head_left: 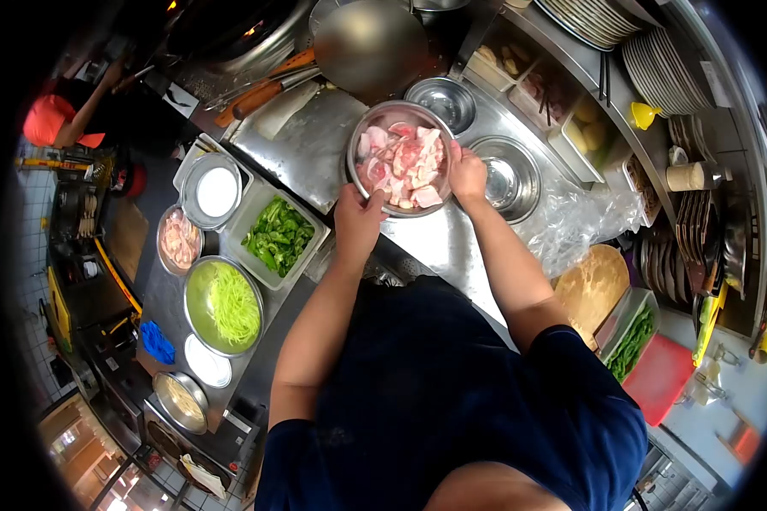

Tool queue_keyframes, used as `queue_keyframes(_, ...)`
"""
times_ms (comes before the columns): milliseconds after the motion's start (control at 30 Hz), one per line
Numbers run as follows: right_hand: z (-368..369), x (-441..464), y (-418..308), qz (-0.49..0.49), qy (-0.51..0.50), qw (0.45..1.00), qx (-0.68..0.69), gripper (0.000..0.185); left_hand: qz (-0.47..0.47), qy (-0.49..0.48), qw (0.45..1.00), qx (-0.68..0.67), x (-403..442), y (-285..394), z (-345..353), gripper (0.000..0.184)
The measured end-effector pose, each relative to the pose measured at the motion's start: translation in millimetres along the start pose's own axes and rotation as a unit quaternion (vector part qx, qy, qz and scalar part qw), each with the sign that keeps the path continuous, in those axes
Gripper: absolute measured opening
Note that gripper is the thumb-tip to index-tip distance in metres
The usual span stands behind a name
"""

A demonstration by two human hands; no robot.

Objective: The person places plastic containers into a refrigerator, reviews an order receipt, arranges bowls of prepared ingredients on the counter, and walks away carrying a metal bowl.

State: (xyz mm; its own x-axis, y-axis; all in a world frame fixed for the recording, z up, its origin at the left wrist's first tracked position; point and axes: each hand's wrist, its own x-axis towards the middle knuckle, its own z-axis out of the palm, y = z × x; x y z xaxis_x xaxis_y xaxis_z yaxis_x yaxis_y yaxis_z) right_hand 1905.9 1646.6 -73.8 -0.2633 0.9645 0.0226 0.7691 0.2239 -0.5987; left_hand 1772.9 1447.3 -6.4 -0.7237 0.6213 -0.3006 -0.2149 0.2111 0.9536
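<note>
A round metal bowl [355, 128] full of raw pink meat pieces [407, 164] is held between both hands over the steel counter. My left hand [360, 217] is closed on its lower left rim, and my right hand [468, 176] grips the right side of the rim. Just beyond it lies a small empty metal bowl [441, 102]. To the right, next to my right hand, is a larger empty metal bowl [507, 177]. Left of my left hand stands a tub of cut green peppers [276, 237].
On the left are bowls of shredded green vegetable [230, 308], meat [180, 239] and white contents [217, 192]. A wok [371, 43] and ladles are at the top. Clear plastic [579, 226], a cutting board [596, 289] and stacked plates [666, 72] lie right. Another person [55, 117] stands far left.
</note>
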Motion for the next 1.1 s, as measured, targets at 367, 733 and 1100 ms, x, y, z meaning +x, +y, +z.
queue_keyframes(367,-75.1,-2.6,-1.6,-0.052,-0.093,0.993,0.048,0.055,-0.075,0.015,0.995,-0.064,7.6,32.6,11.4,0.017)
queue_keyframes(733,-158.5,123.9,150.7,-0.243,0.195,0.933,-0.179,0.064,-0.139,0.037,0.945,-0.295,-42.0,37.0,-53.1,0.052)
queue_keyframes(1100,-146.6,190.7,161.0,-0.277,0.139,0.950,0.037,0.015,-0.150,0.065,0.939,-0.301,-63.1,45.8,-43.1,0.067)
